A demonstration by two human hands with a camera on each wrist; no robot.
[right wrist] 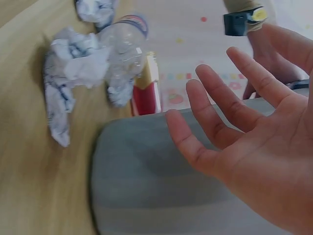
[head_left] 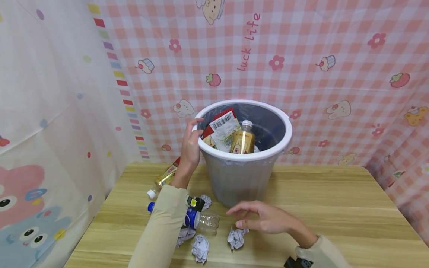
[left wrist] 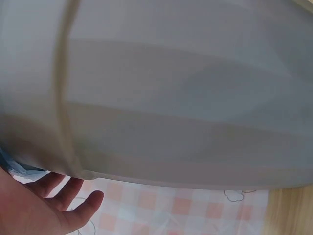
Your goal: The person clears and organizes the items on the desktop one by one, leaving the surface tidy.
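A grey trash bin [head_left: 239, 182] with a white rim stands upright on the table, lined with a clear bag. My left hand [head_left: 191, 143] grips the rim on its left side; in the left wrist view the bin wall fills most of the picture, the fingers [left wrist: 73, 200] at its edge. Inside the bin lie a gold-labelled bottle [head_left: 243, 139] and a red box with a barcode [head_left: 222, 124]. In front of the bin my right hand [head_left: 264, 217] hovers with nothing in it, fingers spread in the right wrist view. Just below its fingertips lies a crumpled paper ball [head_left: 236, 238].
Left of the bin lie a clear bottle with a blue label [head_left: 206, 221], a gold-labelled bottle [head_left: 165, 176] near a red item, and more paper balls [head_left: 200, 248], partly behind my left sleeve [head_left: 161, 227]. A checked pink cloth [head_left: 335, 89] hangs behind the wooden table [head_left: 335, 201].
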